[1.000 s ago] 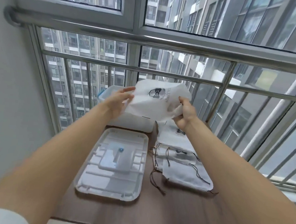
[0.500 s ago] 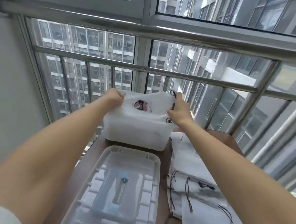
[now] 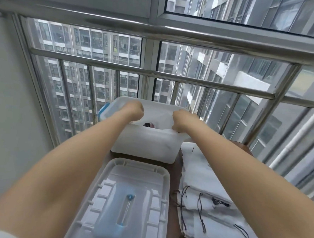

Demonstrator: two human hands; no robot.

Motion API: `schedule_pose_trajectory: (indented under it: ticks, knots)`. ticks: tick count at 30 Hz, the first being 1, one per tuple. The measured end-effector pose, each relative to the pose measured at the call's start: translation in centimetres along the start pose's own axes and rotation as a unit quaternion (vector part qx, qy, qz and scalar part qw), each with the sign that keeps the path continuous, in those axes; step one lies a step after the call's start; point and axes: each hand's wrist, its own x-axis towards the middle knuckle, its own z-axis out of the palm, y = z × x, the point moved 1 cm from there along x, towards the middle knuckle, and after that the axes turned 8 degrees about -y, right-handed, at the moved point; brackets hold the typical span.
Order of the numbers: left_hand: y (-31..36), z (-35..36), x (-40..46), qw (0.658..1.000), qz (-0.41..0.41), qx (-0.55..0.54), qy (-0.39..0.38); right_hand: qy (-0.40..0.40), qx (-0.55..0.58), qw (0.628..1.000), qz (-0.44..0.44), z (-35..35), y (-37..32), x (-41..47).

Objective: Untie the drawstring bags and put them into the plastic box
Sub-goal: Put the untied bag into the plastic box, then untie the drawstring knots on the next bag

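White drawstring bag (image 3: 157, 117) sits in plastic box (image 3: 147, 144), apparently gripped by left hand (image 3: 133, 110) and right hand (image 3: 182, 120).

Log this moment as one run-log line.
step: placing bag | hands: left hand and right hand inside plastic box, gripping white bag | lid: off, on table | remaining bags: beside box

No legible text anywhere.

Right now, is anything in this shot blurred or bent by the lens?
Head view: wide-angle lens bows the railing and stretches both forearms; the left hand and right hand over the plastic box look slightly soft; daylight is even, without harsh glare.
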Motion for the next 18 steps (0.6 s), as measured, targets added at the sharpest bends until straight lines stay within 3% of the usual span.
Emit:
schedule_pose_trajectory:
  ticks: [4,9,14,18]
  knots:
    - [2.3,0.5,-1.8,0.996,0.038,-0.068,0.039,0.059,0.127,0.990,-0.028,-0.5,0.9,-2.6]
    - [5.7,2.2,-6.6,0.983,0.099,-0.128,0.091,0.133,0.308,0.941,-0.040,0.0,2.9,-9.8]
    - [8.0,5.3,-11.8,0.972,0.140,-0.150,0.114,0.164,0.338,0.927,-0.006,4.3,5.5,-16.3]
    - [9.2,8.6,-14.6,0.976,0.168,-0.124,0.055,0.137,0.313,0.939,0.034,8.9,7.8,-18.5]
